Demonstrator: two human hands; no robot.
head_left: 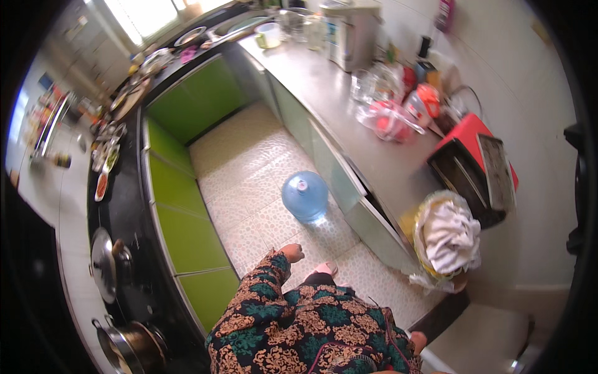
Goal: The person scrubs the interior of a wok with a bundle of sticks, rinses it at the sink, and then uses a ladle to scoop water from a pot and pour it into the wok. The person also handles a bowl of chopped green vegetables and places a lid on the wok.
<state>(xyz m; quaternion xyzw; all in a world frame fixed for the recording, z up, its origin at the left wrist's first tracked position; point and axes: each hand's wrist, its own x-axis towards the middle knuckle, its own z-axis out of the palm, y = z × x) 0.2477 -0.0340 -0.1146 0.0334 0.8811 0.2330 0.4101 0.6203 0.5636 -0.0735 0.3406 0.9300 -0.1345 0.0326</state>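
Note:
A large blue water-cooler bottle (pixel 304 194) stands upright on the tiled floor ahead of me, its cap facing up. My left hand (pixel 291 252), at the end of a patterned sleeve, hangs a little nearer than the bottle and apart from it. Its fingers look curled in, with nothing seen in them. Down at the lower right, my right hand (pixel 418 340) shows only in part beside my body, close to the end of the counter. The fingers of that hand are mostly hidden.
Green cabinets (pixel 193 234) line the left, under a black counter with a lidded pan (pixel 106 265) and a pot (pixel 128 349). On the right, a steel counter (pixel 324 103) bears a bundle of white cloth (pixel 450 234), a red box (pixel 479 140) and plastic bags (pixel 389 118). One cabinet door (pixel 336 149) below stands ajar.

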